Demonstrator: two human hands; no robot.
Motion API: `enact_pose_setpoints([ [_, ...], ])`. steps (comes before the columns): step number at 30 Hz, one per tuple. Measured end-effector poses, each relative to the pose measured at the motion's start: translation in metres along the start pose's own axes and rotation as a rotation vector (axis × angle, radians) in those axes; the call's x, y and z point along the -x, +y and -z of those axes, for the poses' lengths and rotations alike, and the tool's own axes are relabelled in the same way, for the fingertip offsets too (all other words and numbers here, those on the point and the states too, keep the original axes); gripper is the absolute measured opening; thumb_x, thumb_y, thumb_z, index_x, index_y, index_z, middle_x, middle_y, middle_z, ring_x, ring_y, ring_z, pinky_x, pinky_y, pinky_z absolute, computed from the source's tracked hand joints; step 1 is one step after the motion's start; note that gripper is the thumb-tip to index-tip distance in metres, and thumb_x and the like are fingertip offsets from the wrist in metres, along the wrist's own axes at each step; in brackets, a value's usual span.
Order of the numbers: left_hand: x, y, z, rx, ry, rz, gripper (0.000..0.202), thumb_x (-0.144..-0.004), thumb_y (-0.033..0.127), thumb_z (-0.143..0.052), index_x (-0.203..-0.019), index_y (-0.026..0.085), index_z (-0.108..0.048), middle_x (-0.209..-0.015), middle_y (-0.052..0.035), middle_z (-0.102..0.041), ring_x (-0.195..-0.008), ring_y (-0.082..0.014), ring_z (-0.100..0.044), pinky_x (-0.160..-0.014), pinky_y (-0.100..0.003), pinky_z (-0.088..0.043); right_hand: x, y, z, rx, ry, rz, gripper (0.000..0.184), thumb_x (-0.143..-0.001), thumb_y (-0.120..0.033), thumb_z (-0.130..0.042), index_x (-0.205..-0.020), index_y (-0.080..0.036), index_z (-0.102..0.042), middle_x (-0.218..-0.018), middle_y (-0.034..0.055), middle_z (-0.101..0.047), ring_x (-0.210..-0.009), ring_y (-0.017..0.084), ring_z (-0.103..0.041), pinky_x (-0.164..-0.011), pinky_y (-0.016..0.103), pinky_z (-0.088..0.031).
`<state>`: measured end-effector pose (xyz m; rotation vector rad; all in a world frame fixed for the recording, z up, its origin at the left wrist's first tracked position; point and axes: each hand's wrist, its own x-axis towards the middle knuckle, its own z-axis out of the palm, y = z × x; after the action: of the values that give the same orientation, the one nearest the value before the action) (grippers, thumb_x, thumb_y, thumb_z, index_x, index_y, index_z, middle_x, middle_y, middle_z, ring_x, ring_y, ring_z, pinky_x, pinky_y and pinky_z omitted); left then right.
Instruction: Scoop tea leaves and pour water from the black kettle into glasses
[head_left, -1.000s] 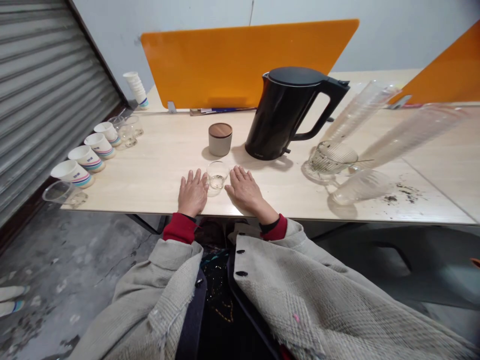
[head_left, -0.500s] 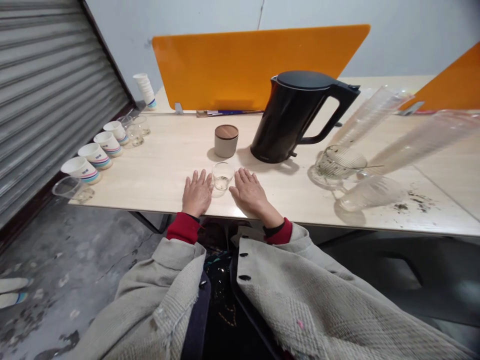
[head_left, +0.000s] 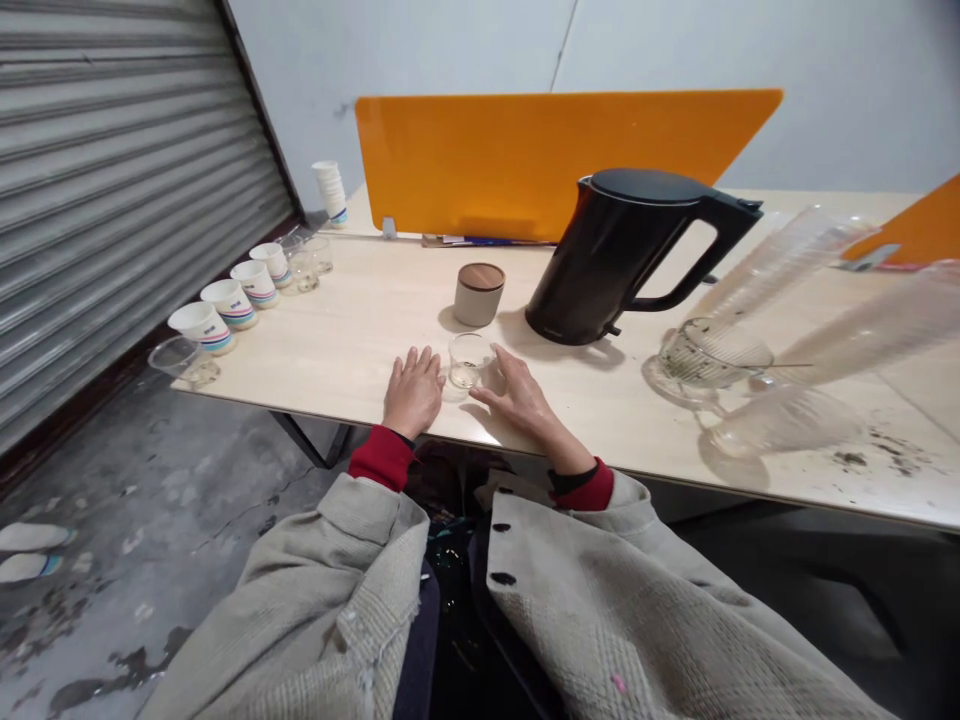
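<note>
Turned from flat onto its edge, the right hand [head_left: 523, 400] is held with thumb and fingers parted beside a small clear plastic cup [head_left: 464, 374] at twelve o'clock; contact cannot be told. Nothing is held by the flat, loosely spread left hand [head_left: 415, 393]. With dark bits seemingly placed inside, the cup is yet to be lifted. Beyond, a grey round canister [head_left: 479, 302] is lidded; at one o'clock, a black electric kettle [head_left: 592, 265] is left untouched.
</note>
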<state>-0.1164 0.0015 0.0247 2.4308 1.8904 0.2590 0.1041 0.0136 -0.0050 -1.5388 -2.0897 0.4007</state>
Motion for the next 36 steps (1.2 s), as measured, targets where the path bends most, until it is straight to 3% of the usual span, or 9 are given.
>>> enact_pose_setpoints([
  [4,0.009,-0.013,0.002,0.009,0.049,0.058,0.059,-0.113,0.031,-0.031,-0.163,0.01,-0.054,-0.177,-0.0162,-0.048,-0.17,-0.0339,-0.037,-0.139,-0.054,-0.032,-0.006,-0.004,-0.003,-0.17,0.024,0.036,0.095,-0.096,-0.061,-0.076,-0.172,-0.015,-0.041,-0.174,0.0241,-0.049,-0.162,0.036,-0.049,-0.132,0.053,-0.044],
  [7,0.017,-0.043,0.01,0.0,0.073,0.18,0.058,-0.113,0.031,-0.03,-0.159,0.012,-0.059,-0.174,-0.0149,-0.053,-0.167,-0.0353,-0.042,-0.139,-0.056,-0.032,-0.009,-0.007,-0.004,-0.308,0.053,0.042,0.093,-0.092,-0.059,-0.079,-0.167,-0.017,-0.046,-0.167,0.0237,-0.058,-0.156,0.038,-0.056,-0.129,0.055,-0.046],
  [11,0.024,-0.09,0.015,-0.037,0.207,0.381,0.058,-0.112,0.032,-0.031,-0.156,0.012,-0.062,-0.17,-0.0175,-0.057,-0.166,-0.0376,-0.043,-0.137,-0.06,-0.034,-0.011,-0.007,-0.004,-0.436,0.057,0.011,0.09,-0.091,-0.059,-0.078,-0.166,-0.02,-0.045,-0.158,0.0235,-0.067,-0.146,0.038,-0.066,-0.125,0.06,-0.049],
  [14,0.026,-0.106,0.009,-0.041,0.256,0.416,0.056,-0.111,0.035,-0.033,-0.154,0.016,-0.064,-0.168,-0.0163,-0.06,-0.164,-0.0384,-0.046,-0.134,-0.061,-0.037,-0.012,-0.006,-0.004,-0.459,0.07,-0.004,0.086,-0.089,-0.064,-0.078,-0.16,-0.022,-0.052,-0.153,0.0238,-0.07,-0.142,0.039,-0.069,-0.122,0.063,-0.052],
  [20,0.026,-0.104,0.0,-0.019,0.252,0.375,0.056,-0.111,0.037,-0.035,-0.154,0.019,-0.065,-0.17,-0.0136,-0.058,-0.164,-0.0393,-0.045,-0.135,-0.063,-0.034,-0.015,-0.004,-0.007,-0.525,0.098,-0.027,0.077,-0.084,-0.077,-0.076,-0.139,-0.023,-0.067,-0.144,0.022,-0.074,-0.128,0.04,-0.075,-0.115,0.067,-0.057],
  [27,0.029,-0.101,0.004,0.006,0.221,0.379,0.058,-0.111,0.038,-0.036,-0.157,0.015,-0.062,-0.173,-0.0139,-0.054,-0.166,-0.0397,-0.041,-0.138,-0.06,-0.031,-0.018,-0.002,-0.012,-0.511,0.109,-0.037,0.085,-0.081,-0.083,-0.077,-0.142,-0.025,-0.063,-0.143,0.0227,-0.073,-0.13,0.041,-0.074,-0.115,0.071,-0.055],
  [31,0.03,-0.098,0.005,0.019,0.225,0.37,0.057,-0.111,0.037,-0.038,-0.156,0.014,-0.063,-0.173,-0.0151,-0.055,-0.166,-0.0409,-0.041,-0.137,-0.062,-0.032,-0.016,-0.003,-0.016,-0.56,0.139,-0.07,0.081,-0.078,-0.085,-0.079,-0.132,-0.026,-0.065,-0.138,0.0202,-0.076,-0.126,0.04,-0.075,-0.113,0.073,-0.056],
  [36,0.032,-0.095,0.007,0.029,0.232,0.377,0.054,-0.111,0.037,-0.04,-0.155,0.017,-0.064,-0.173,-0.0135,-0.055,-0.166,-0.0401,-0.042,-0.138,-0.06,-0.031,-0.012,-0.014,-0.002,-0.502,0.204,-0.052,0.073,-0.079,-0.08,-0.082,-0.125,-0.025,-0.068,-0.131,0.0212,-0.079,-0.118,0.04,-0.076,-0.109,0.065,-0.058],
])
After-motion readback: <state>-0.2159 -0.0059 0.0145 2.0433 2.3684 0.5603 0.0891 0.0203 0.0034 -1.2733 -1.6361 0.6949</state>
